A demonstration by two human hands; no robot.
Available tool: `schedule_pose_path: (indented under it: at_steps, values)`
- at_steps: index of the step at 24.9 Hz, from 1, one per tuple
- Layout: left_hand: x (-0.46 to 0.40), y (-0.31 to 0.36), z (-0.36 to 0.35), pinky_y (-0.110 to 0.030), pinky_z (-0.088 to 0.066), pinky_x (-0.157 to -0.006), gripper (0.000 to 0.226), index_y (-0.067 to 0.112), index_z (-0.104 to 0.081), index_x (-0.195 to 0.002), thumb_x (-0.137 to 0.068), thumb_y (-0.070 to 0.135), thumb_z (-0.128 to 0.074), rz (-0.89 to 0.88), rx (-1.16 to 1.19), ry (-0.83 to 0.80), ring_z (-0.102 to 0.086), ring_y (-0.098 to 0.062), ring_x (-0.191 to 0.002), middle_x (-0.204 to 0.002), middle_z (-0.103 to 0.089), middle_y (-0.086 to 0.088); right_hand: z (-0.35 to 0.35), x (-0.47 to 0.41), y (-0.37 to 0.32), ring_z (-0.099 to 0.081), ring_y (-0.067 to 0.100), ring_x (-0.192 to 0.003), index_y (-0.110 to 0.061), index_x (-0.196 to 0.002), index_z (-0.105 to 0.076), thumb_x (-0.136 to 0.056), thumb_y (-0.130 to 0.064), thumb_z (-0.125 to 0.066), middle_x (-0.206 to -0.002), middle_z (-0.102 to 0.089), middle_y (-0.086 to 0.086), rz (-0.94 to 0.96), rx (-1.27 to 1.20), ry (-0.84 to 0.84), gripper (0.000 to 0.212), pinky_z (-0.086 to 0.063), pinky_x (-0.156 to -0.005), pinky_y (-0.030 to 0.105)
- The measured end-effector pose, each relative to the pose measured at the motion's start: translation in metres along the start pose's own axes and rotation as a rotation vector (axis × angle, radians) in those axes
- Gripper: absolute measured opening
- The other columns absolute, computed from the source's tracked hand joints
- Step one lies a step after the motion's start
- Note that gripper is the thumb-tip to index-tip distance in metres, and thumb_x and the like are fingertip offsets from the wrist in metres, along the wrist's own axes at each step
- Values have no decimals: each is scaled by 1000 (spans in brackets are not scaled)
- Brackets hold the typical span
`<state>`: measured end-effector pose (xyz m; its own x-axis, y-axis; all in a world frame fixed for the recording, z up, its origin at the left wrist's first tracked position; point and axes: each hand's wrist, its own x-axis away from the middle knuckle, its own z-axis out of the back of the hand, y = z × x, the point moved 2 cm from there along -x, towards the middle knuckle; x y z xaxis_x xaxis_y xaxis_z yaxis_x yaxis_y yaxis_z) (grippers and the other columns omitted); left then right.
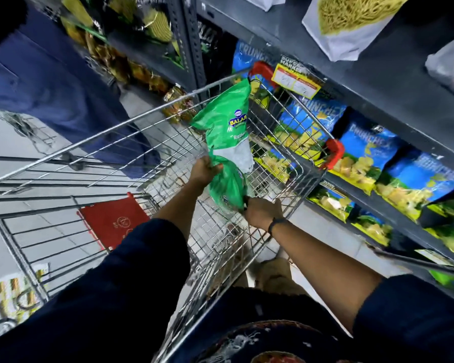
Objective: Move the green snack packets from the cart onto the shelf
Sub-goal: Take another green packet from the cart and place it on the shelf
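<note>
The green snack packets (227,142) stand up out of the wire cart (294,166), held above its basket rather than lying on its floor — one full packet upright, tilted toward 1 o'clock, with at least one more bunched beneath it. They look light, puffed with air, their film thin, crinkly and probably slick, so I judge a hard squeeze would crush the contents and a loose pinch could slip. The sealed edges and lower corners look like the safest places to take hold; the belly of the bag would only give way.

The left hand (203,171) sits at 9 o'clock of the bundle, its fingers curled round the waist of the upright packet, film gathered in the grip. The right hand (262,212) is at 5 o'clock of the bundle, closed in a fist on the bottom end of the lower packet, knuckles up; its fingertips are hidden under the film, so how many packets it has I cannot tell. The packet's top reaches past the cart's far rim, well clear of both hands.

The shelf (393,106) runs from 12 to 3 o'clock, just beside the cart, stocked with blue packets (370,150) — nothing green on it yet
</note>
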<state>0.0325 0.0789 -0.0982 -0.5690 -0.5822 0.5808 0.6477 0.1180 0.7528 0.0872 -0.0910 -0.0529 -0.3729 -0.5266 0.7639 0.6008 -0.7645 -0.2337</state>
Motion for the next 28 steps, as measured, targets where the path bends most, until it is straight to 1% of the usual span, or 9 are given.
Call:
schedule_pose_path:
  at_steps: [2,5,7,11,15,18,22,25,28]
  values:
    - [4,1,13,-60,-48,-94,37,7,-61,-103,-69,21,-66,13,78,40,-61,-31,-94,-99,-63,-17,11,4,0,-64,32,-94,-14,-114,-59,-92,-24,-43,-105,-70,13,30,-235,137,29,-46,-92,44]
    - [28,32,23,-56,-50,-92,40,8,-61,-104,-71,29,-65,-60,23,97,-64,-36,-101,-106,-67,-22,34,14,11,-59,28,-78,-4,-118,-58,-93,-16,-45,-96,-67,23,74,-623,314,29,-39,-59,29]
    - [46,61,28,-50,-54,-88,40,7,-61,-104,-73,32,-67,-173,-1,157,-66,-32,-96,-105,-69,-20,53,23,21,-58,24,-77,-1,-113,-60,-92,-20,-49,-98,-68,25,115,-809,412,30,-41,-62,30]
    - [95,135,35,-46,-54,-83,45,11,-63,-97,-68,46,-63,-457,-54,279,-67,-29,-87,-99,-70,-22,96,60,42,-36,5,-48,-9,-62,-51,-89,-23,-54,-55,-49,10,219,-1046,622,30,-27,-52,28]
    - [145,228,1,-35,-51,-76,33,9,-63,-101,-75,31,-63,-739,-34,274,-62,-13,-76,-92,-68,-7,158,136,83,-69,10,-69,-5,-75,-60,-92,-17,-49,-67,-74,-3,443,-1161,765,23,-55,-65,35]
    - [171,287,-56,-29,-50,-77,29,10,-61,-102,-78,27,-61,-883,13,190,-61,0,-78,-95,-68,-2,196,201,139,-70,21,-78,-10,-97,-57,-93,-13,-47,-89,-72,12,511,-1213,873,11,-58,-73,38]
    - [192,346,-160,-28,-51,-82,34,3,-60,-106,-80,27,-59,-1022,51,16,-62,-6,-89,-109,-66,-13,231,273,238,-63,-4,-57,-23,-89,-53,-94,-11,-44,-77,-67,-7,487,-1254,984,16,-53,-50,14]
    - [201,382,-243,-44,-53,-84,43,3,-61,-104,-76,35,-60,-1079,80,-31,-64,-21,-90,-106,-68,-18,252,307,319,-63,-6,-53,-22,-84,-51,-94,-13,-45,-59,-69,-18,391,-1215,1091,15,-53,-46,15]
    - [207,413,-305,-48,-54,-73,51,3,-63,-96,-70,47,-58,-1095,48,25,-67,-33,-82,-94,-71,-23,270,323,378,-63,-3,-58,-19,-88,-49,-94,-12,-46,-64,-68,-12,307,-1241,1191,10,-56,-52,21]
